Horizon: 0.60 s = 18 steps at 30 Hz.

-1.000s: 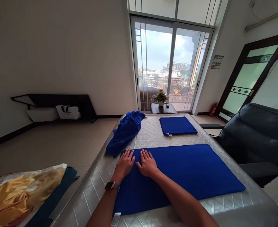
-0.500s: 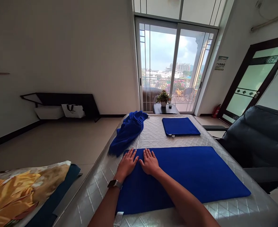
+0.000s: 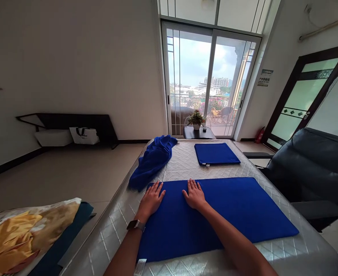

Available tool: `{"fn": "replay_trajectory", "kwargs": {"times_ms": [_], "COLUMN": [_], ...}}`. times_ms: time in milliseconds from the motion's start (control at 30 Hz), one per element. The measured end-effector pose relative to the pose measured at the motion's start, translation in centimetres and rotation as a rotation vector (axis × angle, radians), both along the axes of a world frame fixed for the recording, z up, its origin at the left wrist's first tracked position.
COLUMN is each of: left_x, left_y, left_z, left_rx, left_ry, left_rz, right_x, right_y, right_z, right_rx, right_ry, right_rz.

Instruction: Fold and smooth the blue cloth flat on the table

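Left grip [image 3: 151,199] open, palm down, at far left corner of flat blue cloth [image 3: 232,214]; right grip [image 3: 195,196] open too, palm down near the far edge, clamping nothing. Cloth lies under both grips on the mattress [image 3: 183,170], long axis left-right, most of it stretching right of the right grip, which is nearer its middle and right end. Crumpled blue cloth [image 3: 154,159] just beyond left grip; folded blue cloth [image 3: 217,154] beyond and right of right grip, apart.

Right hand [image 3: 196,196] | slid rightward | apart from left hand [image 3: 151,199]
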<state>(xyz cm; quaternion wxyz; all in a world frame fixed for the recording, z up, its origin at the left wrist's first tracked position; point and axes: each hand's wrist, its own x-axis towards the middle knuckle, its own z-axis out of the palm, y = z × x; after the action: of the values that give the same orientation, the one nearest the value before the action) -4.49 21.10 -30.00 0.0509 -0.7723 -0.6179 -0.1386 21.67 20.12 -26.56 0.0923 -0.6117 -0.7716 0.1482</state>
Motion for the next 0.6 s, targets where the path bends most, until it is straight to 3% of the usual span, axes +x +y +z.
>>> {"fn": "replay_trajectory", "kwargs": {"times_ms": [600], "left_x": [-0.4], "left_y": [0.6], "left_z": [-0.5], "left_rx": [-0.013], "left_ry": [-0.024], "left_rz": [0.004], "right_x": [13.7], "right_y": [1.3], "right_z": [-1.2], "right_rx": [-0.010], "right_ry": [-0.145], "right_rz": [-0.196]}}
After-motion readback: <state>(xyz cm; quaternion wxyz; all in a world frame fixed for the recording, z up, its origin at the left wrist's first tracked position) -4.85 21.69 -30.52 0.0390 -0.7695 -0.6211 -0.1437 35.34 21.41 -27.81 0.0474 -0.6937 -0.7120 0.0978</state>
